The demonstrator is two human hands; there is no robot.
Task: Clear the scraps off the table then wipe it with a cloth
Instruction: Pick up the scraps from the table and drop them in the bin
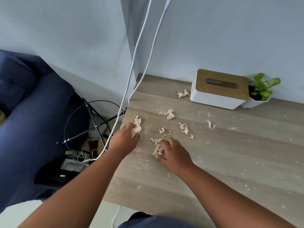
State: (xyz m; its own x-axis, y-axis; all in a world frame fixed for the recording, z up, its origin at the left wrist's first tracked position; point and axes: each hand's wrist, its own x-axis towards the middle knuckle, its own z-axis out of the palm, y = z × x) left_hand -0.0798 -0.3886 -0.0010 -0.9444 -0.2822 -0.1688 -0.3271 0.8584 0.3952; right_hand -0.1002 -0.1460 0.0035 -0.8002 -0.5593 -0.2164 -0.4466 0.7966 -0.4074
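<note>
Wood-grain bench [230, 153] strewn with scraps [185, 129]: light, soft, crumbly; left hand [125, 139] and right hand [174, 155] each pinching one

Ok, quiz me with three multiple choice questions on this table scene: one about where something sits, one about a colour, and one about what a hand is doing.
1. Where is the potted plant?
A. Right of the tissue box
B. Left of it
C. On its lid

2. What colour are the two cables hanging down the wall?
A. Black
B. White
C. Red

3. What is the left hand doing?
A. Lying flat on bare wood
B. Holding a cloth
C. Gripping a pale pink scrap

Answers: 1 A, the plant sits against the box's right end. 2 B, both cables are white. 3 C, its fingers curl round the scrap near the table edge.
</note>
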